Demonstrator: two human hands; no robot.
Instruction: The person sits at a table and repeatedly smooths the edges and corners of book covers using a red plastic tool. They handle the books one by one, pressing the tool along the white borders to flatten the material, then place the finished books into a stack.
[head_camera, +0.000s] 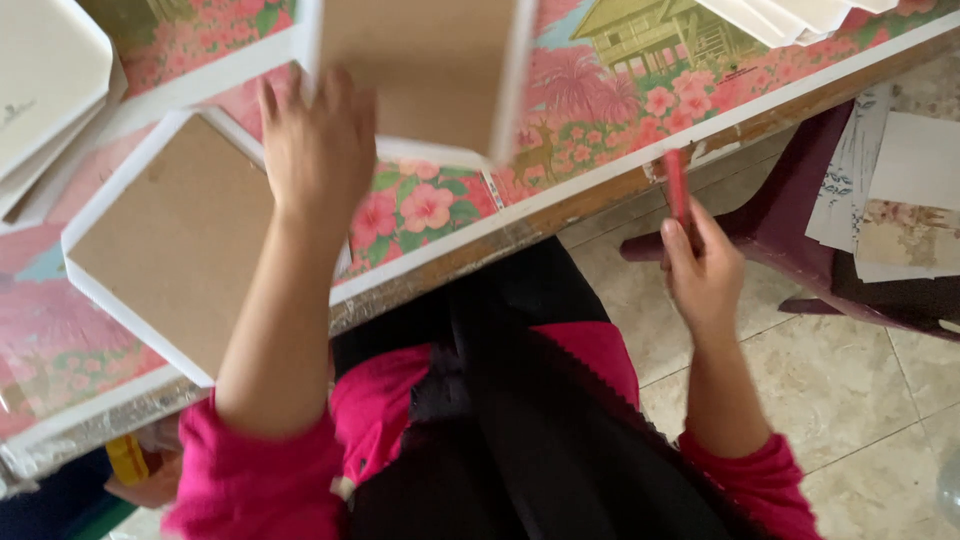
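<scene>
Head view looks down on a brown board with a white border (420, 70), blurred, lying tilted at the top of the table; the left hand (318, 145) rests on its lower left edge with fingers spread and flat, pressing rather than gripping. Just below and left of it lies a second brown board with folded white edges (170, 240), partly under the left forearm and reaching to the table's near edge. The right hand (705, 275) hangs off the table over the floor, closed around a thin red stick-like tool (677, 185) that points up toward the table edge. Both boards sit on a pink flowered tablecloth (420, 205). White sheets (45, 80) are stacked at the far left. To the right, a dark maroon plastic chair (790, 215) holds patterned papers (900, 200) above the beige tiled floor (860, 390).
</scene>
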